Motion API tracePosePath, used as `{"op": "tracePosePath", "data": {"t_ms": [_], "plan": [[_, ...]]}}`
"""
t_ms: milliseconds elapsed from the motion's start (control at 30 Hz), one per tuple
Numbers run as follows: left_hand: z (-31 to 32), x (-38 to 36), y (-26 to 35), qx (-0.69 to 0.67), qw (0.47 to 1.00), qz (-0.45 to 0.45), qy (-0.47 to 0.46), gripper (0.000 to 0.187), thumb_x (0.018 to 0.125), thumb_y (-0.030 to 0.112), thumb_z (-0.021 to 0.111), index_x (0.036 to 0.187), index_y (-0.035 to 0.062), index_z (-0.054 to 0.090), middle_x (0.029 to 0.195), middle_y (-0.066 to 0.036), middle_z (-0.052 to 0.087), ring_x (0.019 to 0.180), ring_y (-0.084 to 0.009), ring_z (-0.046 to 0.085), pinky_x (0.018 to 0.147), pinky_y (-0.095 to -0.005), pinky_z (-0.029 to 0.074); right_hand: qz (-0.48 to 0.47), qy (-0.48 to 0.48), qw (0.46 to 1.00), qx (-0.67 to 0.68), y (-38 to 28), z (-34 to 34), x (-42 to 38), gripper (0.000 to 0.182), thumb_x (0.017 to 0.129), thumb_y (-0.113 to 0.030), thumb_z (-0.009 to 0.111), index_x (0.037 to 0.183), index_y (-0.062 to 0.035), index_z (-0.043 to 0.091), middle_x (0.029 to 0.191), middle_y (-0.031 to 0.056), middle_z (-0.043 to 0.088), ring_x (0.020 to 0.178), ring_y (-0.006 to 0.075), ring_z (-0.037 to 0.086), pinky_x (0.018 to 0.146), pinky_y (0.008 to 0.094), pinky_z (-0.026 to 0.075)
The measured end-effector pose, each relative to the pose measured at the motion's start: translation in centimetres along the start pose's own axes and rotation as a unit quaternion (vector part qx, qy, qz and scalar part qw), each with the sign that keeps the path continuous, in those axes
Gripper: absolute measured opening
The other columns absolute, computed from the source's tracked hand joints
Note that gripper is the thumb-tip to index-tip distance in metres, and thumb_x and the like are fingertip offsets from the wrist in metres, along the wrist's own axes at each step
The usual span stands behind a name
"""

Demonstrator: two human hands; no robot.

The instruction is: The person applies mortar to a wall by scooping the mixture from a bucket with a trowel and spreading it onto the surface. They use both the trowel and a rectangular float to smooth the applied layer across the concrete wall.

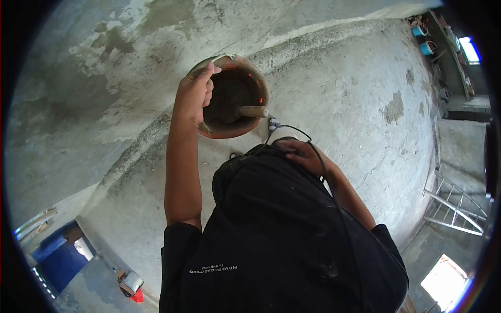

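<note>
A round, dirty orange-brown bucket hangs or stands at the upper middle, its inside dark. My left hand is closed at the bucket's left edge, with the thumb on top; whether it grips the rim or a handle is hard to tell. Inside the bucket lies a tool with a pale, round handle, whose end sticks out over the right edge. My right hand is by the front of my black shirt, fingers apart and partly blurred, holding nothing visible. A dark cable loops beside it.
A rough grey wall rises close beyond the bucket, above a concrete floor. Blue buckets stand at the upper right, a metal ladder at the right. A blue door and a box are at the lower left.
</note>
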State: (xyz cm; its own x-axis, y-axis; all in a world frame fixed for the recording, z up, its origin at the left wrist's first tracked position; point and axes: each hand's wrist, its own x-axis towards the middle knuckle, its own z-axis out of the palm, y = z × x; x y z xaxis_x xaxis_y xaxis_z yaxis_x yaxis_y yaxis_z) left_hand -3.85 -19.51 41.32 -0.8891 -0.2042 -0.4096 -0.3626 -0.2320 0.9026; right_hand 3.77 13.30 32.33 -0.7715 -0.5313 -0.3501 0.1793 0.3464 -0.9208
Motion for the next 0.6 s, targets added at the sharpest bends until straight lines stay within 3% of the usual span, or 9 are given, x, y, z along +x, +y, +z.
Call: {"op": "tracePosePath", "data": {"t_ms": [67,100,167,300,467,600], "plan": [[-0.1,-0.2,-0.2,0.002,1.000,0.001,0.002,0.037,0.096,0.035,0.061,0.107,-0.0004,0.063,0.057,0.009,0.032,0.043,-0.0008,0.024,0.041,-0.0207,0.016,-0.069,-0.171,0.983,-0.013,-0.3,1.3,3.0,0.031,0.090,-0.019,0.063,0.117,-0.0026,0.066,0.111,0.0124,0.069,0.106,0.0247,0.065,0.091,0.0359,0.050],[0.0,-0.3,-0.2,0.000,1.000,0.003,0.009,0.037,0.096,0.035,0.061,0.107,-0.0004,0.063,0.057,0.009,0.032,0.043,-0.0008,0.024,0.041,-0.0207,0.016,-0.071,-0.178,0.981,-0.015,-0.4,1.9,4.4,0.031,0.090,-0.019,0.063,0.117,-0.0026,0.066,0.111,0.0124,0.069,0.106,0.0247,0.065,0.091,0.0359,0.050],[0.1,-0.4,-0.3,0.004,1.000,-0.006,0.012,0.034,0.096,0.034,0.061,0.105,0.0009,0.064,0.057,0.009,0.033,0.044,-0.0008,0.024,0.041,-0.0211,0.016,-0.033,-0.299,0.940,-0.159,-0.2,3.1,7.1,0.034,0.090,-0.025,0.063,0.115,-0.0029,0.067,0.108,0.0135,0.070,0.105,0.0267,0.065,0.092,0.0365,0.050],[0.0,-1.0,-0.4,0.000,0.999,-0.008,0.032,0.031,0.096,0.034,0.061,0.101,0.0037,0.065,0.058,0.009,0.034,0.044,-0.0011,0.024,0.041,-0.0211,0.015,-0.024,-0.355,0.903,-0.240,-0.6,5.8,10.0,0.036,0.085,-0.026,0.066,0.114,-0.0045,0.068,0.105,0.0149,0.070,0.104,0.0292,0.065,0.091,0.0371,0.050],[-1.1,-1.4,-0.8,-0.017,0.998,-0.003,0.062,0.029,0.096,0.035,0.060,0.098,0.0064,0.066,0.058,0.009,0.034,0.044,-0.0011,0.023,0.041,-0.0209,0.015,-0.137,-0.473,0.795,-0.354,-3.5,7.7,12.0,0.043,0.079,-0.023,0.068,0.121,-0.0103,0.067,0.108,0.0160,0.070,0.102,0.0288,0.065,0.090,0.0381,0.048],[-1.5,-2.0,-1.2,-0.023,0.996,-0.006,0.080,0.031,0.095,0.037,0.061,0.098,0.0067,0.066,0.058,0.009,0.034,0.044,-0.0011,0.023,0.041,-0.0208,0.015,-0.118,-0.571,0.776,-0.242,0.8,9.7,14.7,0.045,0.080,-0.023,0.068,0.122,-0.0089,0.066,0.110,0.0162,0.069,0.105,0.0288,0.064,0.092,0.0377,0.047]]}}
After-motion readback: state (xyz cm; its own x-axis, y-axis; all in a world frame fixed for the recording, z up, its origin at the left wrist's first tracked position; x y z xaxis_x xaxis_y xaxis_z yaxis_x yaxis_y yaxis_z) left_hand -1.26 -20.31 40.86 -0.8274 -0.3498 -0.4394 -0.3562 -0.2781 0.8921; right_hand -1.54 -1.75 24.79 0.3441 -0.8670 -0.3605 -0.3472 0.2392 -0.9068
